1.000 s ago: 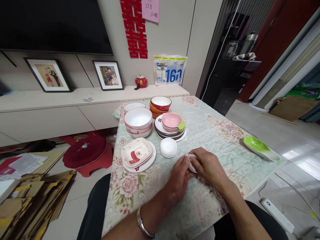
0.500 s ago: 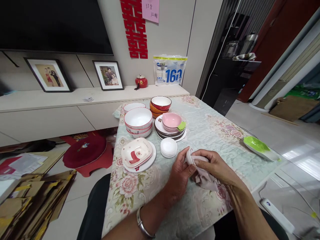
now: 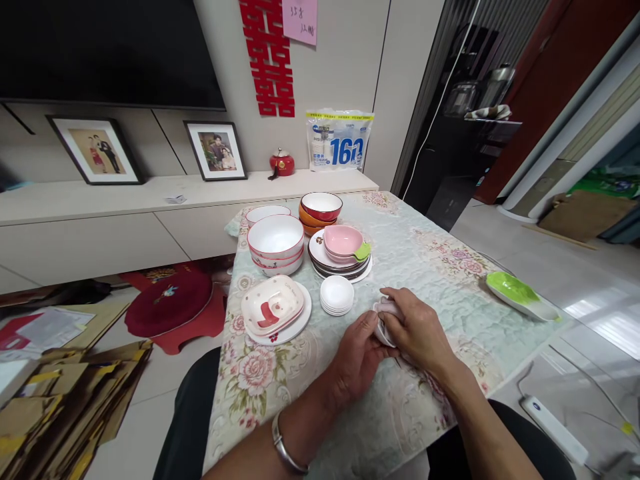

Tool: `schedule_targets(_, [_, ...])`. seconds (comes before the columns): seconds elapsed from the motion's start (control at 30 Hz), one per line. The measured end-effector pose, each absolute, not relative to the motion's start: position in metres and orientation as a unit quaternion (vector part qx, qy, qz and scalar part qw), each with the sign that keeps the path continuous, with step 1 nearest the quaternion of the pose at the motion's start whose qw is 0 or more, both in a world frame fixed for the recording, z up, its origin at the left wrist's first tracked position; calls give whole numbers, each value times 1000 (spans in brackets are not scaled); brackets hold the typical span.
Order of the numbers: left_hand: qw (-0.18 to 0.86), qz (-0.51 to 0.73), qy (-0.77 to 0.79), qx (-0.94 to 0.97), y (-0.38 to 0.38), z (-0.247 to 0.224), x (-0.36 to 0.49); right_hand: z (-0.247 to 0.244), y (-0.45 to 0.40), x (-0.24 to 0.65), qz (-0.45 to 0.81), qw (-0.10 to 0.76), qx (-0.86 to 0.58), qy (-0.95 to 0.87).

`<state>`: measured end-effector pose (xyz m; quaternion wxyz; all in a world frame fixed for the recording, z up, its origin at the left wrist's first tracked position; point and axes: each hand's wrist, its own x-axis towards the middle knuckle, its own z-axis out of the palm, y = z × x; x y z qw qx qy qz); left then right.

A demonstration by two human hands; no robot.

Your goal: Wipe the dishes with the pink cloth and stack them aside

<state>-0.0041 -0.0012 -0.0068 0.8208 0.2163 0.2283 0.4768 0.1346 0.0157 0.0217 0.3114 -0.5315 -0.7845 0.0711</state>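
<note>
Between my hands, over the near part of the table, is a small white dish (image 3: 383,331). My left hand (image 3: 357,350) grips it from the left, thumb at the rim. My right hand (image 3: 413,327) presses a pale pinkish cloth (image 3: 389,308) into the dish, its fingers bent over the inside. Most of the cloth is hidden under the right hand. Just left of my hands stands a stack of small white dishes (image 3: 337,293). Behind that, pink bowls (image 3: 344,241) with a green handle rest on a stack of dark-rimmed plates (image 3: 340,270).
Bear-patterned rectangular dishes (image 3: 273,305) lie on a white plate (image 3: 304,320) at the left. White red-rimmed bowls (image 3: 276,239) and red and orange bowls (image 3: 321,208) are stacked behind. A green-and-white dish (image 3: 520,293) lies near the right edge of the flowered tablecloth (image 3: 400,427).
My right hand has turned over the dish, its fingers now pressing the cloth inside. The dish has dropped slightly and tilted, and the hanging cloth end is now mostly hidden.
</note>
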Motion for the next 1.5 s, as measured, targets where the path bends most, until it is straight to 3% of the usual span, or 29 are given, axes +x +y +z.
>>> schedule_targets(0.17, [830, 472, 229, 189, 1, -7, -4, 20, 16, 132, 54, 373, -445, -812])
schedule_targets(0.43, [812, 491, 242, 202, -1, -3, -4, 20, 25, 158, 131, 295, -533, -782])
schedule_targets(0.63, [824, 455, 256, 222, -1, -4, -5, 35, 19, 159, 161, 401, -469, -770])
schedule_targets(0.8, [841, 431, 224, 237, -2, -5, -6, 34, 19, 153, 200, 314, -437, -819])
schedule_targets(1.03, [831, 428, 231, 269, -3, -5, -5, 31, 19, 152, 206, 280, -456, -819])
schedule_targets(1.13, [790, 439, 265, 338, -3, -5, -5, 37, 16, 153, 149, 272, -465, -829])
schedule_targets(1.33, [577, 447, 423, 536, -2, -12, -9, 46, 9, 149, 59, 217, -456, -861])
schedule_targets(1.5, [569, 430, 459, 530, -4, -16, -9, 44, 7, 138, 58, 200, -498, -842])
